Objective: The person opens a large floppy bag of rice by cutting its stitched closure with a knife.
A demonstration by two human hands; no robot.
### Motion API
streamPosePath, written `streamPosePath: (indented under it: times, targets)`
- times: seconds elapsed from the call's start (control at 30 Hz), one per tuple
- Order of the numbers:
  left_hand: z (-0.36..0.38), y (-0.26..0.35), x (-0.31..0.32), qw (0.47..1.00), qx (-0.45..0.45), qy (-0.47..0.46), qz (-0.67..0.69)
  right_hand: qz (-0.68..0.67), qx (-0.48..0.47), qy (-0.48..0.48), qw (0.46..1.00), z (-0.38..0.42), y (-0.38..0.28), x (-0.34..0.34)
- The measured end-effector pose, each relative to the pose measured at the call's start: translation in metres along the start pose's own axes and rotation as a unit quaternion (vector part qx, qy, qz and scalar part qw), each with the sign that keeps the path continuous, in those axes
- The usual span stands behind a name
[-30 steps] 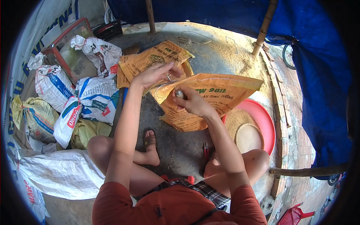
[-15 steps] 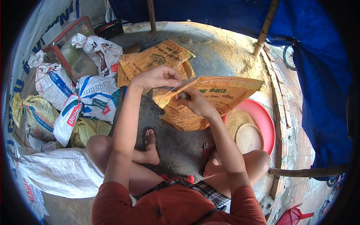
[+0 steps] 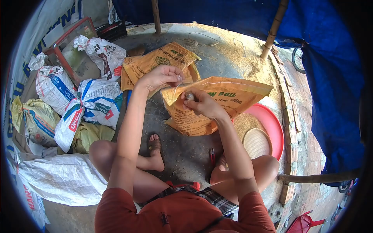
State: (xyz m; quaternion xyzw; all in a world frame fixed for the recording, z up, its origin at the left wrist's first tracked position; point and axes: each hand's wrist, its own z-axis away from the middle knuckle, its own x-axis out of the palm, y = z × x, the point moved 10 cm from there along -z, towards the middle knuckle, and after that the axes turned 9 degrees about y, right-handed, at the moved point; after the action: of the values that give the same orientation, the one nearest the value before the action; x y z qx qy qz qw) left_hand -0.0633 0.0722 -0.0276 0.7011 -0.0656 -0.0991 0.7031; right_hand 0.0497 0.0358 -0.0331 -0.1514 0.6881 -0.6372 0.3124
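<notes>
An orange printed soil bag hangs in front of me, a pale thread stitched along its top edge. My right hand is closed at the bag's left corner, with a small tool in its fist; only the tool's rounded grey-brown end shows. Just left of that corner, my left hand has its fingers pinched together on a thin thread that runs down to the bag. The fingertips of both hands are close together.
More orange bags lie flat ahead. Filled sacks crowd the left side. At right, a red basin holds grain and a round sieve. Red-handled pliers lie by my foot. A bamboo pole stands beside scattered grain.
My left hand has moved slightly up and left, drawing the thread away from the bag. The bag's left corner has turned, and more of the tool's rounded end shows in my right hand.
</notes>
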Motion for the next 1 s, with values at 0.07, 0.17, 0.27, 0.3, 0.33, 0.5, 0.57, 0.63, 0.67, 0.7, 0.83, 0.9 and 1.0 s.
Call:
streamPosePath:
  times: [0.07, 0.17, 0.27, 0.3, 0.33, 0.5, 0.57, 0.63, 0.67, 0.7, 0.83, 0.9, 1.0]
  targets:
    - [0.002, 0.007, -0.006, 0.999, 0.027, 0.021, -0.006, -0.107, 0.035, -0.048, 0.992, 0.002, 0.0, 0.01]
    - [0.002, 0.007, -0.011, 0.999, 0.001, 0.048, 0.0, -0.132, 0.02, -0.055, 0.99, 0.0, 0.001, 0.018]
    - [0.001, 0.001, -0.011, 0.995, -0.037, 0.071, -0.057, -0.119, 0.033, -0.045, 0.991, 0.0, 0.003, 0.02]
    - [-0.001, -0.002, -0.012, 0.995, -0.037, 0.07, -0.057, -0.119, 0.034, -0.044, 0.991, 0.0, 0.003, 0.021]
    - [-0.003, -0.009, -0.012, 0.996, -0.05, 0.065, -0.032, -0.123, 0.027, -0.049, 0.991, 0.0, 0.001, 0.023]
    - [-0.005, -0.022, -0.009, 0.997, -0.063, 0.039, 0.028, -0.147, 0.028, -0.059, 0.987, 0.001, 0.0, 0.026]
    - [-0.003, -0.014, -0.002, 0.998, -0.039, 0.013, 0.044, -0.143, 0.023, -0.05, 0.988, 0.0, 0.001, 0.024]
    - [-0.003, -0.015, -0.005, 0.997, -0.04, 0.002, 0.066, -0.145, 0.029, -0.048, 0.988, 0.0, -0.001, 0.023]
    - [-0.003, -0.015, -0.004, 0.995, -0.042, -0.009, 0.089, -0.148, 0.034, -0.046, 0.987, 0.0, -0.001, 0.023]
    - [-0.004, -0.016, -0.004, 0.995, -0.043, -0.009, 0.088, -0.148, 0.034, -0.046, 0.987, 0.0, 0.0, 0.023]
    - [0.003, -0.005, -0.014, 0.991, -0.059, 0.068, 0.103, -0.131, 0.029, -0.045, 0.99, -0.001, 0.0, 0.022]
    - [0.005, -0.003, -0.016, 0.989, -0.063, 0.078, 0.11, -0.125, 0.033, -0.044, 0.991, 0.0, 0.001, 0.022]
    - [0.006, 0.012, -0.002, 1.0, 0.016, -0.008, 0.01, -0.121, 0.035, -0.038, 0.991, 0.0, 0.0, 0.022]
